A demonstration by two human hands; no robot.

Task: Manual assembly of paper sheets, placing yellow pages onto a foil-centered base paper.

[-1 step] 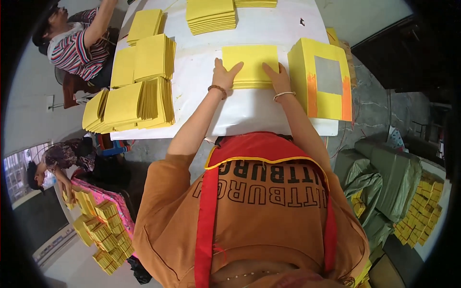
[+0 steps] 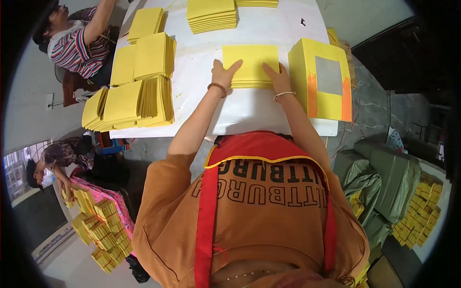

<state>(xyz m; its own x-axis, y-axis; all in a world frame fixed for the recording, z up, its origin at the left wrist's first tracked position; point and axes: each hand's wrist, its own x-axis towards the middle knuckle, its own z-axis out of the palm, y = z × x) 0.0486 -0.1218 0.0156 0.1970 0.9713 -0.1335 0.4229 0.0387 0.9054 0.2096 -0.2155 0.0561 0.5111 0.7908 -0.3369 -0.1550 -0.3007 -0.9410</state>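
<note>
We press both hands flat, fingers spread, on a small stack of yellow sheets (image 2: pixel 251 65) lying mid-bench: our left hand (image 2: pixel 224 74) on its near left corner, our right hand (image 2: pixel 278 78) on its near right corner. The white bench (image 2: pixel 249 113) also carries an orange-and-grey printed yellow pile (image 2: pixel 326 79) just right, and fanned yellow bundles (image 2: pixel 134 101) well left.

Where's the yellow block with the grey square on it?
Head view: the yellow block with the grey square stands on the white table, just right of the right hand.
</note>
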